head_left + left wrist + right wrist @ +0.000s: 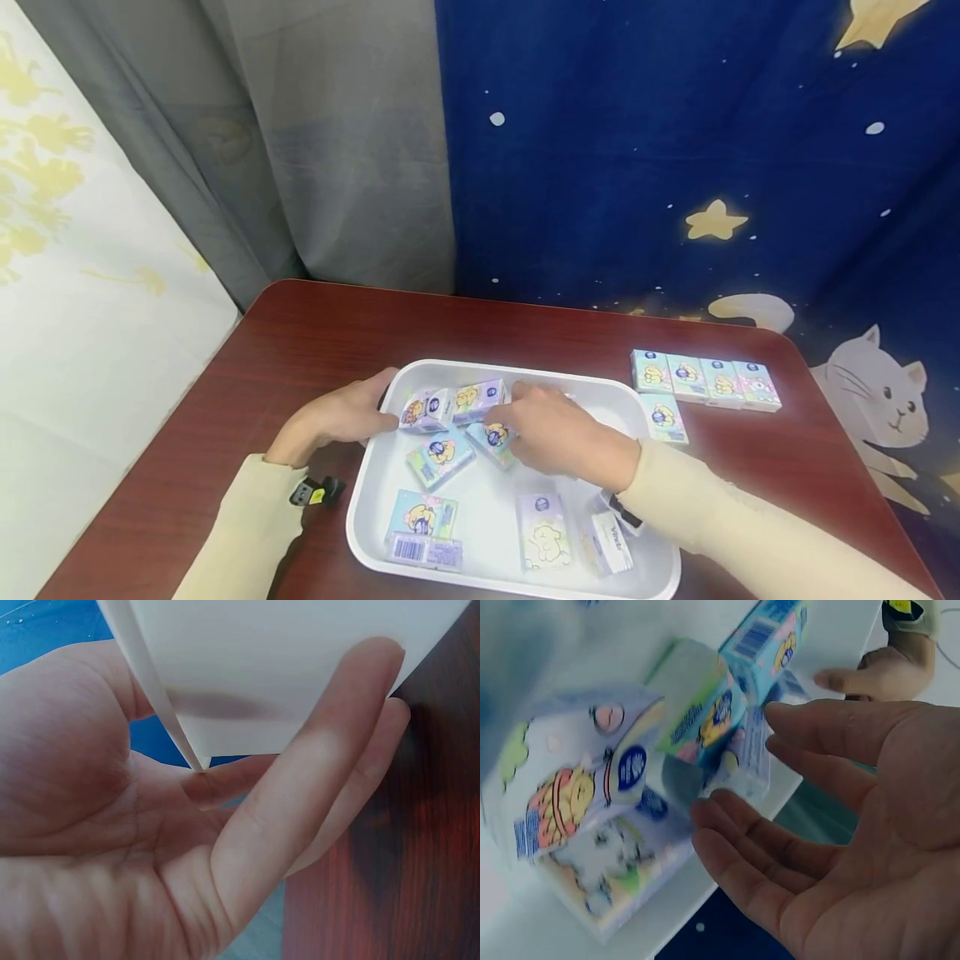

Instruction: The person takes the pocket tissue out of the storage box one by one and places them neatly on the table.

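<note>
A white plastic tray holds several small pastel tissue packs with cartoon prints. My left hand grips the tray's left side, thumb over the rim and fingers along the outer wall, as the left wrist view also shows. Over the back half of the tray is my right hand, its fingertips close to a blue-green tissue pack and a purple one. In the right wrist view its fingers and thumb are spread apart beside a green-topped pack, with nothing between them.
On the dark red table, right of the tray, a row of tissue packs stands side by side, with a single pack in front. More packs lie near the tray's front, including a purple pack. Curtains hang behind the table.
</note>
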Demonstrator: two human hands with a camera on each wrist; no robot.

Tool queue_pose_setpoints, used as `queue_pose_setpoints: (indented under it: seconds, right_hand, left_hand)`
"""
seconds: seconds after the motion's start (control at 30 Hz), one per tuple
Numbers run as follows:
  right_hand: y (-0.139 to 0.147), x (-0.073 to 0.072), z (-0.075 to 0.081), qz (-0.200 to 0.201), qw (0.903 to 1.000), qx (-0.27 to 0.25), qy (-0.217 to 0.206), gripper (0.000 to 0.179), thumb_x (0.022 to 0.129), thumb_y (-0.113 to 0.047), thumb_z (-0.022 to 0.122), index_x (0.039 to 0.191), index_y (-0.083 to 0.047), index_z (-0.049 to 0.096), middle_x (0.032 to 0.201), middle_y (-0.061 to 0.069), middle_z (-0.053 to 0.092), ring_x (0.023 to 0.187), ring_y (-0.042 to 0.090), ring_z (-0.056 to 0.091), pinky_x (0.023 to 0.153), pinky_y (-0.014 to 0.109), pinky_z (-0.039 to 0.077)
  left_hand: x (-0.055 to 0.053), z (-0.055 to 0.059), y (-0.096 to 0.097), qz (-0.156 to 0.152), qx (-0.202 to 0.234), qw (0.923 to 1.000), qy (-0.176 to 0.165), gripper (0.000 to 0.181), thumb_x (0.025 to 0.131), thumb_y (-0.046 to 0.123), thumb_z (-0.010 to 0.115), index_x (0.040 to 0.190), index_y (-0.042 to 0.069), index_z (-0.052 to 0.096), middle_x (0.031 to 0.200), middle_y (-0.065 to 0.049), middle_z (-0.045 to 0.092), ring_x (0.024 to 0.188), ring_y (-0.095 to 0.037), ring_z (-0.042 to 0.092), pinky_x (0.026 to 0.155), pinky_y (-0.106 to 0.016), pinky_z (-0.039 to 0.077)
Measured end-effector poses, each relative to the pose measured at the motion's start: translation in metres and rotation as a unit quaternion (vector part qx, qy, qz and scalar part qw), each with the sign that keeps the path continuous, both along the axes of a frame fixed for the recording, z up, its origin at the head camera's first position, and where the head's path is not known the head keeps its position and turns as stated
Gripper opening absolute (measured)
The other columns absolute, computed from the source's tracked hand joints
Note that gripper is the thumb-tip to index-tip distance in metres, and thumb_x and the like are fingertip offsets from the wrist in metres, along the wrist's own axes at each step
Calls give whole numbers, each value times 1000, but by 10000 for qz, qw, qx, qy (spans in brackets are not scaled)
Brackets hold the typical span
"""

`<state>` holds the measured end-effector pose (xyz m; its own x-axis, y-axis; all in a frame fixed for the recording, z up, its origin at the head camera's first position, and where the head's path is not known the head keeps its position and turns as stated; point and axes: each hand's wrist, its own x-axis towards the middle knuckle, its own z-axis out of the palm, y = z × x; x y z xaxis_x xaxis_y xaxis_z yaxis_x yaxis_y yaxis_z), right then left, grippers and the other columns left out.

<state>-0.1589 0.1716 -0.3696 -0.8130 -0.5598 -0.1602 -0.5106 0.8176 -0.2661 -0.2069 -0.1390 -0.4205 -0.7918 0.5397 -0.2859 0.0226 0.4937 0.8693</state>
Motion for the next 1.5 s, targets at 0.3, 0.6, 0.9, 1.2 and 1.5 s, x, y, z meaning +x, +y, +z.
queue_pose_setpoints:
  seconds: [0.3,0.6,0.9,1.2,1.5]
  right_hand:
    - [-6,-2,-12,-121,9994,28,-318,52,96,-1,78,143,-23,76,118,11,72,91,21,58,78,36,51]
    - [-10,-9,-13,-25,9977,285,-613,63,94,0,80,149,-29,71,135,9,74,115,25,65,98,43,57]
    - [-20,-7,-13,-216,9945,633,-807,79,92,3,82,156,-39,63,136,13,69,100,22,62,92,40,57]
    - [-24,-5,-16,-229,9913,911,-923,78,87,0,87,157,-28,63,120,7,72,93,18,58,84,36,55]
    - [-24,-2,-21,-107,9860,1408,-892,87,77,-3,95,156,-17,62,105,5,71,88,17,60,90,36,59]
  left_hand:
    - [-1,0,1,-18,18,10000,13,72,98,4,78,157,0,36,114,-17,72,86,-32,80,64,-51,68]
    - [-1,3,1,-1,-48,10000,47,72,98,3,77,157,0,36,113,-17,72,86,-31,80,65,-51,68]
    - [-1,4,1,2,-76,10000,19,70,98,4,78,156,1,38,112,-17,73,85,-30,80,65,-50,68]
    - [-1,2,-1,47,-133,9999,55,66,98,2,74,154,1,40,112,-17,72,85,-30,79,66,-49,68]
    - [1,2,-1,76,-92,9999,9,68,98,1,75,156,0,38,114,-18,72,86,-30,79,67,-50,68]
